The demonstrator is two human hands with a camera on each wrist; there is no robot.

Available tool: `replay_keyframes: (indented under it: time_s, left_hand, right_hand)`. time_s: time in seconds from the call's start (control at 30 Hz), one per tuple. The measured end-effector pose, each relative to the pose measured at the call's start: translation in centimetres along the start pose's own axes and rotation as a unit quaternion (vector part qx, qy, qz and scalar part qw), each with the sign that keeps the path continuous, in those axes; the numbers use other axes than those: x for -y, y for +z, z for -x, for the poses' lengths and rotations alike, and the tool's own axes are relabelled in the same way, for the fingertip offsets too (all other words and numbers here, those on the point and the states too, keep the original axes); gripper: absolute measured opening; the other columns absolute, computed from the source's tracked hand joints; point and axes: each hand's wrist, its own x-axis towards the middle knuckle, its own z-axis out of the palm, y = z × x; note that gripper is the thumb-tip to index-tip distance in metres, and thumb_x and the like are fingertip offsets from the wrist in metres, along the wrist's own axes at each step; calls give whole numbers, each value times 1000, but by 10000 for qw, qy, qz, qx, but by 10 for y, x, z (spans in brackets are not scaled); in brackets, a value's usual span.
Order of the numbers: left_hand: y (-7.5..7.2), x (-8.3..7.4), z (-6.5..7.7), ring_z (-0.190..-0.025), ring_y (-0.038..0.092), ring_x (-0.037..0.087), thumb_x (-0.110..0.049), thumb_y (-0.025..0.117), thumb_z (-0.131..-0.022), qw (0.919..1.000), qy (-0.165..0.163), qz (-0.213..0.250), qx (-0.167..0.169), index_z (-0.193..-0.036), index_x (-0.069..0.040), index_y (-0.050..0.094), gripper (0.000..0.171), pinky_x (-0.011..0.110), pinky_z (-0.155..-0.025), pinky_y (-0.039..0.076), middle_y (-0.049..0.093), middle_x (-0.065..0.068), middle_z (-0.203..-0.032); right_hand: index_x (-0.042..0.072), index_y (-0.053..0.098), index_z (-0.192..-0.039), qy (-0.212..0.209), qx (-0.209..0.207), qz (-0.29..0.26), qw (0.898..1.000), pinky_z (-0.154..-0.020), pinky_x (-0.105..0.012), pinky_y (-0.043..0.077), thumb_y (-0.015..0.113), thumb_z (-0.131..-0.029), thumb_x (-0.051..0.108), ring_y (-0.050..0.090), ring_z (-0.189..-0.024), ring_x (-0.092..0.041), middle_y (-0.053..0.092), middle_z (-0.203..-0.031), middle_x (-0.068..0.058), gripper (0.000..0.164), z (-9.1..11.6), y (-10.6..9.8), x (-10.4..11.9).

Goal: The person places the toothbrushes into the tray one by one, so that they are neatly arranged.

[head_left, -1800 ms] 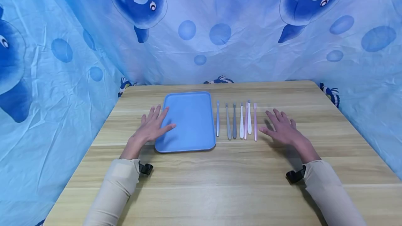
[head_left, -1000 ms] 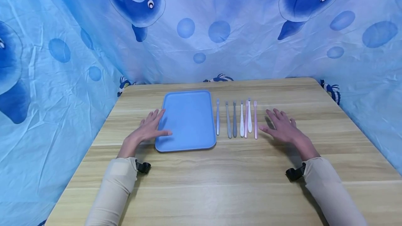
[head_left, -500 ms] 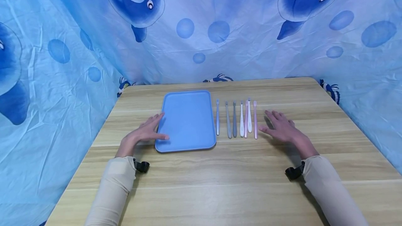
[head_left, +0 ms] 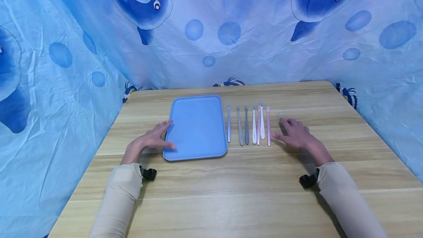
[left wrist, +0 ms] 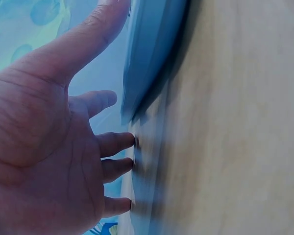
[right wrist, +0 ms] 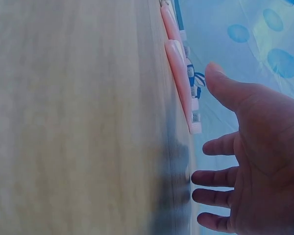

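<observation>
Left hand [head_left: 150, 140]: fingers straight and slightly spread, palm down over the light wooden table [head_left: 231, 194], holding nothing. Thumb tip lies at the near-left rim of the flat blue rectangular plastic tray [head_left: 198, 126]; the left wrist view shows the fingertips [left wrist: 122, 142] at the table surface just beside the tray's edge [left wrist: 152, 58].

Tray count: one, with nothing in it.

Right of the tray, a row of slim plastic toothbrushes lying parallel, heads away from the person. Count: six. In order: pale blue-grey toothbrush [head_left: 228, 124], light grey toothbrush [head_left: 240, 127], dark grey toothbrush [head_left: 246, 126], white toothbrush [head_left: 254, 126], a pink-and-white pair close together [head_left: 260, 124], and the outer pink toothbrush [head_left: 268, 127].

Right hand [head_left: 297, 135]: open, fingers extended and loosely spread, grasping nothing. Thumb tip is just beside the outer pink toothbrush [right wrist: 179, 78]; contact cannot be confirmed.

Small print shows on a handle in the right wrist view, too blurred to read.
</observation>
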Motion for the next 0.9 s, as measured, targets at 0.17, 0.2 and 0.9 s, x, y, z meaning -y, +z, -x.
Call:
replay_keyframes:
  time_s: [0.17,0.2,0.9]
  left_hand:
    - [-2,2,1,-154,-4,50,-57,77,-80,10000,85,34,26,-162,-11,8,116,72,-121,5,3,23,-169]
    - [-3,1,2,-154,-4,50,-56,77,-80,9999,105,36,29,-162,-11,8,117,73,-121,5,4,24,-169]
    - [-8,7,-1,-153,-4,52,-50,86,-73,9996,147,27,240,-162,-12,7,125,76,-118,6,-1,28,-167]
  right_hand:
    - [-3,24,-156,9,20,39,10000,-109,-78,26,49,-98,60,30,-135,-60,30,-150,-40,90,-2,0,-1]
    - [-3,24,-156,6,28,29,10000,-109,-78,27,49,-98,60,31,-135,-60,30,-150,-41,90,-2,0,-1]
    - [-9,32,-151,-130,187,-222,9995,-110,-71,35,50,-100,57,37,-135,-60,36,-149,-42,85,-13,2,-1]
